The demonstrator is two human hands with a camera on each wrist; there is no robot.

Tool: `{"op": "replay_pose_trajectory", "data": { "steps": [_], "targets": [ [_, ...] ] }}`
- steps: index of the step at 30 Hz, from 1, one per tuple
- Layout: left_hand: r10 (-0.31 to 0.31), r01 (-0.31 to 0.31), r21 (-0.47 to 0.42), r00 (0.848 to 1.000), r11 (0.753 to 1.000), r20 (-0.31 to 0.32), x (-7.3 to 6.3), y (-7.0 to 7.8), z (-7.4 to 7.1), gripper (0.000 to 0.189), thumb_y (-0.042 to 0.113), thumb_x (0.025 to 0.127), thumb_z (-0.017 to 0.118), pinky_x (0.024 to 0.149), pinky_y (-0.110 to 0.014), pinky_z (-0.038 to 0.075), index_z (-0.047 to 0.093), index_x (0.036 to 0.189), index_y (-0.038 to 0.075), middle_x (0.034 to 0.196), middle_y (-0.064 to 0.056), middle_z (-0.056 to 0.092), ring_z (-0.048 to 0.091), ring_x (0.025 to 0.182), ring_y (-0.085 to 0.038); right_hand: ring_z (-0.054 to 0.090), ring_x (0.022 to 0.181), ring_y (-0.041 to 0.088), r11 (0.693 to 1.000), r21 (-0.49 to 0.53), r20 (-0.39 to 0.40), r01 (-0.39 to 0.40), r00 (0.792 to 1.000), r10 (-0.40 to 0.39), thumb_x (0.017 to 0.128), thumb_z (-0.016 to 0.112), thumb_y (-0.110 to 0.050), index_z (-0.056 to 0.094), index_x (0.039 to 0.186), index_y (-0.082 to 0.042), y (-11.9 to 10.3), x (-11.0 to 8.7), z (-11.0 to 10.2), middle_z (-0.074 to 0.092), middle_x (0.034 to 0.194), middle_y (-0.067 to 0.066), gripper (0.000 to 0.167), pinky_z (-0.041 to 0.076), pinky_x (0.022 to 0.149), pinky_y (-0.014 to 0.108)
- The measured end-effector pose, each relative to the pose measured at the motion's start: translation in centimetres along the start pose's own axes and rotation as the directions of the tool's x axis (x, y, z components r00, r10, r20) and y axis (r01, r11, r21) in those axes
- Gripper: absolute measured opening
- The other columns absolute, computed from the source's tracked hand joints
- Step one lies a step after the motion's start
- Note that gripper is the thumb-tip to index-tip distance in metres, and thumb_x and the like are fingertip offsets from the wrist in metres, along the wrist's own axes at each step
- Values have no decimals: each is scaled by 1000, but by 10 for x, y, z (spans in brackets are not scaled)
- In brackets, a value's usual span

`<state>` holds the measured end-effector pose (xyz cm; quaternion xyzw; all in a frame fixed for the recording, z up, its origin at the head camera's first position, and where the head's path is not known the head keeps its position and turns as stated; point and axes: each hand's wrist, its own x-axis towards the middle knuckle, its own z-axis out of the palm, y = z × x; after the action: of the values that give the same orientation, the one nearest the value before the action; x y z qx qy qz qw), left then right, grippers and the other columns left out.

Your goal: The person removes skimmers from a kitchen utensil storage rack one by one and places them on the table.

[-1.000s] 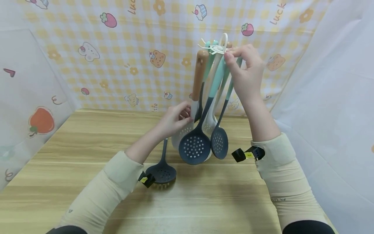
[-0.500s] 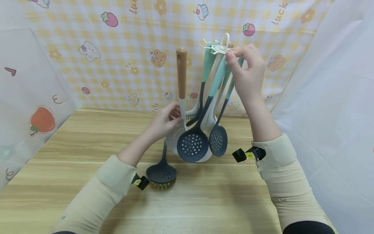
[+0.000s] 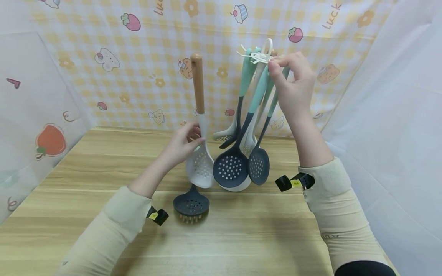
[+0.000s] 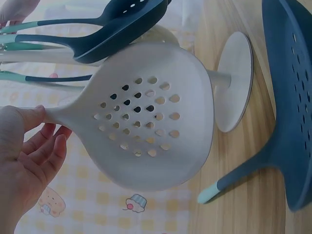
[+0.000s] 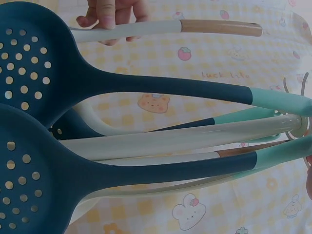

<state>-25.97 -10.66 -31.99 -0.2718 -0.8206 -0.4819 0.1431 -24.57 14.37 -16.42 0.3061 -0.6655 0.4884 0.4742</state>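
Observation:
My left hand (image 3: pixel 181 145) pinches the neck of a white skimmer (image 4: pixel 146 165) with a wooden handle. Upright, the skimmer is apart from the utensil stand, its drop-shaped holes facing the left wrist camera. My right hand (image 3: pixel 294 82) pinches the stand's white hooked top (image 3: pixel 261 57) between thumb and forefinger. From that top hang a dark skimmer (image 3: pixel 229 168) and a smaller dark slotted turner (image 3: pixel 259 165), both with mint handles. More utensils hang behind them, partly hidden by the pole (image 5: pixel 185 136). The round white base (image 4: pixel 236 80) stands on the table.
A dark skimmer (image 3: pixel 191 203) with a mint handle end lies on the wooden table (image 3: pixel 86 184), in front of the stand. A checked cloth (image 3: pixel 145 46) hangs behind. White cloth (image 3: pixel 390 96) closes the right side.
My left hand has moved left with the white skimmer, drawing it away from the stand and bringing it upright. My right hand has stayed at the stand's top.

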Motion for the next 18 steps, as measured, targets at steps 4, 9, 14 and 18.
{"op": "replay_pose_trajectory", "data": {
  "steps": [4,9,14,18],
  "targets": [
    [-13,13,-9,1000,1000,-8,-3,-2,-4,31,0,89,66,75,-38,53,55,117,-2,98,-15,64,63,87,-26,56,89,9,1000,-4,-2,8,1000,-8,82,61,-17,64,80,12,0,0,0,65,83,-7,29,38,89,27],
    [-67,67,-39,998,997,12,-8,-5,-11,28,1,91,63,72,-37,54,54,118,-1,99,-14,63,65,84,-25,56,89,9,1000,1,-2,17,1000,-17,82,61,-16,63,80,13,0,0,1,64,82,-10,29,38,90,27],
    [-108,109,-47,994,993,30,-12,-9,-18,31,1,92,61,69,-36,55,52,122,-1,101,-14,63,65,86,-25,57,90,10,1000,8,-2,11,1000,-11,82,61,-17,63,79,13,-1,0,1,62,82,-13,30,38,90,27],
    [-139,140,-43,990,989,38,-16,-13,-24,33,2,93,61,69,-35,55,51,124,-2,101,-15,64,65,87,-27,57,90,11,1000,8,-3,13,1000,-13,82,61,-16,62,79,13,-2,0,1,63,82,-12,30,38,90,27]
  ]
}}
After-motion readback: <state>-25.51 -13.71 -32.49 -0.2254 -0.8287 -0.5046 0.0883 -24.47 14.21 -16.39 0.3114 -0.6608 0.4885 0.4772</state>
